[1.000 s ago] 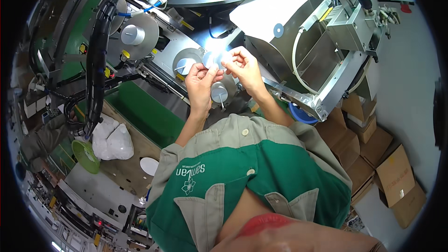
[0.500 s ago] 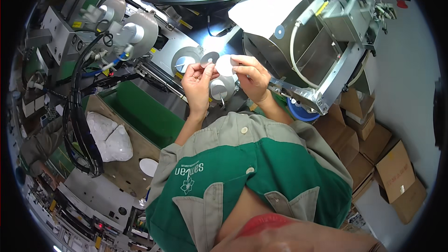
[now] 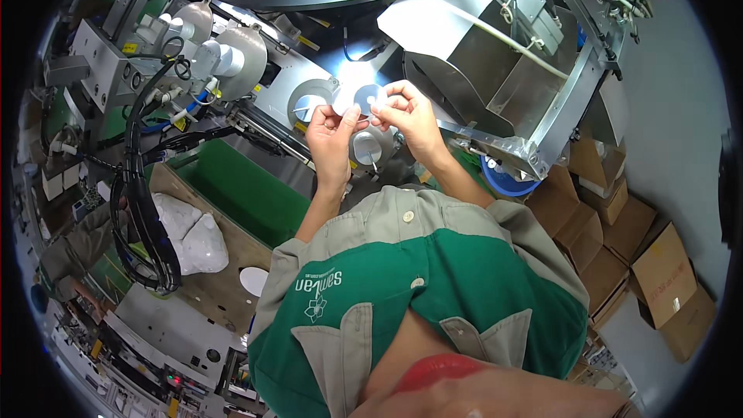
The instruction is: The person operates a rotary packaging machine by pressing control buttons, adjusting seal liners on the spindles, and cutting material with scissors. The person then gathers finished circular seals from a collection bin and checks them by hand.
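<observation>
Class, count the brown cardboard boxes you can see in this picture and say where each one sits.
About 6, all on the floor at right: a large box farthest right, box two, box three, box four, box five, box six. More may be hidden beneath.

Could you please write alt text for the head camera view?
Both hands, left hand and right hand, pinch a thin round white disc above a metal machine; cardboard boxes sit at right.

Just left of and below the hands sits a green bin [image 3: 240, 190], with a white plastic bag [image 3: 190, 232] farther left beside a bundle of black cables [image 3: 143, 217]. Right of the hands stands a sheet-metal hopper [image 3: 495, 70]; a blue roll [image 3: 507, 182] and stacked cardboard boxes [image 3: 619, 224] lie lower right.
</observation>
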The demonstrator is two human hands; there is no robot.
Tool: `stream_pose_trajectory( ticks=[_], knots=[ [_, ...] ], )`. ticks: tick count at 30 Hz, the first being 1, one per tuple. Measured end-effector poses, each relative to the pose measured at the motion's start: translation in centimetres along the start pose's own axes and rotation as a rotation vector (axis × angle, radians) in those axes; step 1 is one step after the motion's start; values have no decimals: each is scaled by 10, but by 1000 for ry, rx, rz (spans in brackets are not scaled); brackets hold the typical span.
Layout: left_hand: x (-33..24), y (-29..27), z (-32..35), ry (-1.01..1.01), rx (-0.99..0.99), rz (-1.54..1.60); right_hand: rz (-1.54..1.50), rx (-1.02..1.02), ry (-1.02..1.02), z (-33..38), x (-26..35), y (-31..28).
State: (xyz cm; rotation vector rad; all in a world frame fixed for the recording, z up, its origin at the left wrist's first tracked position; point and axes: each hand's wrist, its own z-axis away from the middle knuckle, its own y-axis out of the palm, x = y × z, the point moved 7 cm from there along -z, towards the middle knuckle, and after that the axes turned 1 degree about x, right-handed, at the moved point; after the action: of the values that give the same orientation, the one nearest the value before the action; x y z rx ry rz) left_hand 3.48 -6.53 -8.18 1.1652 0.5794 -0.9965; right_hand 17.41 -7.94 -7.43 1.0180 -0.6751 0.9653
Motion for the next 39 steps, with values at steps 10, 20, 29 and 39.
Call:
stream_pose_trajectory(
  ticks=[10, 20, 29, 39],
  knots=[
    [8, -4, -5, -70, 12, -11, 295, -95, -29, -15, -20, -11],
    [26, -14, -8, -147, 24, 65, 223, -110, -177, -18, -15, -2],
    [23, -10, -8, -127, -18, 77, 145, -115, -131, -17, -17, -7],
    [23, -11, -7, -94, 8, 24, -43, -195, -172, -23, -29, -23]
  ],
)
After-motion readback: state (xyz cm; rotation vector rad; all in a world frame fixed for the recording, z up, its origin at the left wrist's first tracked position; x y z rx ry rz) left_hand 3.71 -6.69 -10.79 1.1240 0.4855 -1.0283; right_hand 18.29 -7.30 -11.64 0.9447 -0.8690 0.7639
